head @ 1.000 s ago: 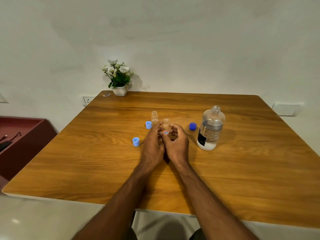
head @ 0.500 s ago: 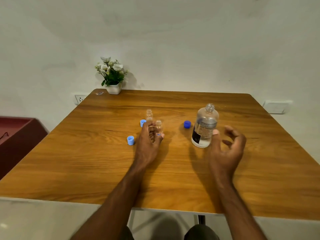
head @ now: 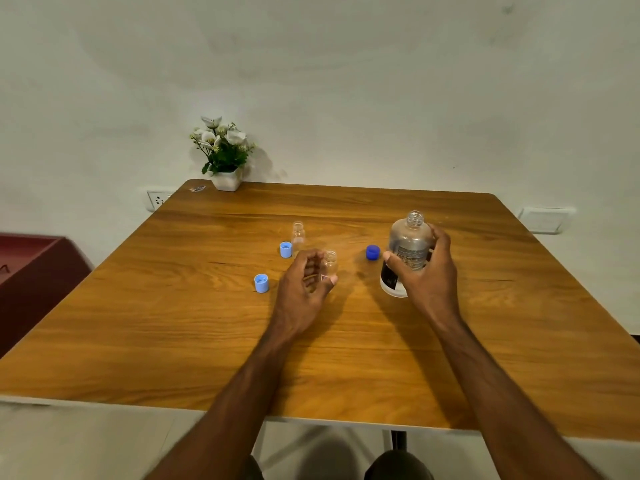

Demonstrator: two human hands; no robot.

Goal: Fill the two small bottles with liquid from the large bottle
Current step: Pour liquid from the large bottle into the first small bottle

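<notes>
Gripping the uncapped large bottle (head: 408,252) in my right hand (head: 427,275), I hold it upright near the right of the table (head: 485,341). My left hand (head: 301,289) curls round one small bottle (head: 329,268); the other small bottle (head: 298,233) stands just behind, apart. Three blue caps lie loose nearby.

Square wooden tabletop (head: 207,334), rounded corners, warm grain, pushed against plain off-white plaster wall (head: 346,81) far beyond hands. White pot of white artificial flowers (head: 225,157) at far-left corner. White wall socket (head: 157,199) just left of that corner; white switch plate (head: 543,220) far right. Dark red cabinet (head: 31,271) at left. Pale floor (head: 86,445) below near edge.
</notes>
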